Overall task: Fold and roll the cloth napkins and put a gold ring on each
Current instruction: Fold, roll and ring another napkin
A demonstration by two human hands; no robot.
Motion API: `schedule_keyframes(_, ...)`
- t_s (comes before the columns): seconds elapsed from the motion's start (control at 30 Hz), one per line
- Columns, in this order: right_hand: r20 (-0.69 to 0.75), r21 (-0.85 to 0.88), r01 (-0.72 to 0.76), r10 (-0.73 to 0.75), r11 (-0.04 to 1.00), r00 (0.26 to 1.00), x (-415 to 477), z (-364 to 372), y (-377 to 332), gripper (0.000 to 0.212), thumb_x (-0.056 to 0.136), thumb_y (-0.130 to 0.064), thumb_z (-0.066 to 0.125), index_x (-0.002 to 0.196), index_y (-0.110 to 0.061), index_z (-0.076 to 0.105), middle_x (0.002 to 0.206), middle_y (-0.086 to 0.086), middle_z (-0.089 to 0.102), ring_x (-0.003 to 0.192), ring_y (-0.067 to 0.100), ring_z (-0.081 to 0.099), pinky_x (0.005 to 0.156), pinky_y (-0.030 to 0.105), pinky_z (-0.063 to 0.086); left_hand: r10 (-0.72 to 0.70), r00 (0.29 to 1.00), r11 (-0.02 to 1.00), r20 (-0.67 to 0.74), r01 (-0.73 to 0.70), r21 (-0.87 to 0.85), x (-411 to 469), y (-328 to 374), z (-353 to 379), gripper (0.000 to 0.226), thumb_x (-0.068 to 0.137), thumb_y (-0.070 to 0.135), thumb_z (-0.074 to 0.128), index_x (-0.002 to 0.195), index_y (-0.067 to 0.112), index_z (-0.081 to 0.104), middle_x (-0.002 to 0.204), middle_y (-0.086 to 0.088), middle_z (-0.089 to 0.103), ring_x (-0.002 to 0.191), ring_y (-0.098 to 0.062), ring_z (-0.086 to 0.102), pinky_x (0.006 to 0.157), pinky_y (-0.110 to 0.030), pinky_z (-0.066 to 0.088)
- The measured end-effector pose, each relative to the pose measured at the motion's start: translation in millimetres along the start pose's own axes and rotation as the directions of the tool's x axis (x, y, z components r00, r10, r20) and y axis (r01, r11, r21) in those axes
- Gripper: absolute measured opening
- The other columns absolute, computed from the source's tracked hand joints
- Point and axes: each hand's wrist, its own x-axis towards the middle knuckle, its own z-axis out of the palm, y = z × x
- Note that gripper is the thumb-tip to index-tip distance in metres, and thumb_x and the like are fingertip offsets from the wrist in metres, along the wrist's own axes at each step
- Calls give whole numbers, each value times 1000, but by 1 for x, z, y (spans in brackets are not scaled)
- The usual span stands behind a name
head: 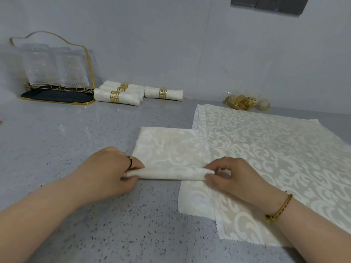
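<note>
I see my left hand [112,171] and right hand [231,175] each pinching one end of the folded napkin [167,154], its near edge rolled up, mid-bench, overlapping the left edge of a stack of flat napkins [266,154]. Four ringed napkin rolls [133,93] and loose gold rings [245,102] sit along the bench's far edge.

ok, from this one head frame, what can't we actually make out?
- Loose gold napkin rings, head view: small and heaped, so no count.
- Stack of flat cream damask napkins: overlapping layers and the right frame edge hide how many.
- Finished ringed rolls: the front ones hide those behind.
- Left hand and right hand: fingertips tuck under the partly rolled cream napkin.
</note>
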Motion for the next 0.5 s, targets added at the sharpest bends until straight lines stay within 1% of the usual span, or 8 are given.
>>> schedule_keyframes(0.03,-19,81,-65,66,995,998,5,-1,1,9,84,-19,63,89,-22,70,85,1,69,71,2,55,69,8,41,-73,996,995,53,77,-63,5,-2,-3,24,86,34,44,77,56,42,68,26,51,66,8,50,50,-1,31)
schedule_keyframes(0.07,-27,153,-125,131,980,991,10,-1,1,8,84,-18,62,84,-19,70,80,5,69,65,3,54,62,8,41,-137,982,968,132,161,-193,10,-4,-6,23,86,35,51,79,54,41,75,28,52,73,8,53,58,-1,36)
schedule_keyframes(0.13,0,249,-228,236,941,972,18,-1,0,11,85,-17,61,76,-16,68,64,2,63,55,0,52,55,6,40,-179,962,867,208,254,-429,21,-13,-10,20,82,28,63,80,45,53,84,25,60,77,6,60,63,-3,43)
schedule_keyframes(0.2,39,275,-280,280,920,959,25,0,-1,16,86,-16,60,71,-14,64,60,-5,57,51,-1,50,52,5,39,-202,944,763,260,318,-563,27,-19,-10,15,80,23,67,78,37,62,75,22,66,69,11,61,58,-2,44)
schedule_keyframes(0.27,54,269,-304,301,914,952,32,1,0,18,86,-19,59,70,-12,60,62,-4,54,53,2,47,51,6,37,-233,931,678,281,362,-640,31,-24,-7,12,80,21,67,77,32,65,65,24,67,63,13,60,56,-2,43)
schedule_keyframes(0.33,5,276,-284,294,918,956,36,4,0,15,86,-22,59,73,-16,56,67,-7,53,55,4,45,50,6,36,-250,923,639,293,385,-666,31,-27,-3,11,81,21,65,76,29,67,61,26,66,59,11,60,56,-6,44)
schedule_keyframes(0.4,-56,315,-213,242,925,969,39,6,1,12,85,-18,60,80,-28,55,80,-14,54,62,2,46,54,4,38,-263,919,620,292,394,-679,31,-27,0,12,83,21,63,74,29,67,60,25,66,56,10,59,56,-7,43)
schedule_keyframes(0.5,-145,240,-46,83,970,986,40,13,2,25,83,-18,64,85,-40,53,88,-24,51,73,-15,44,69,-1,33,-300,913,588,274,404,-701,33,-27,4,16,84,22,62,71,31,66,57,26,65,54,11,58,50,-2,41)
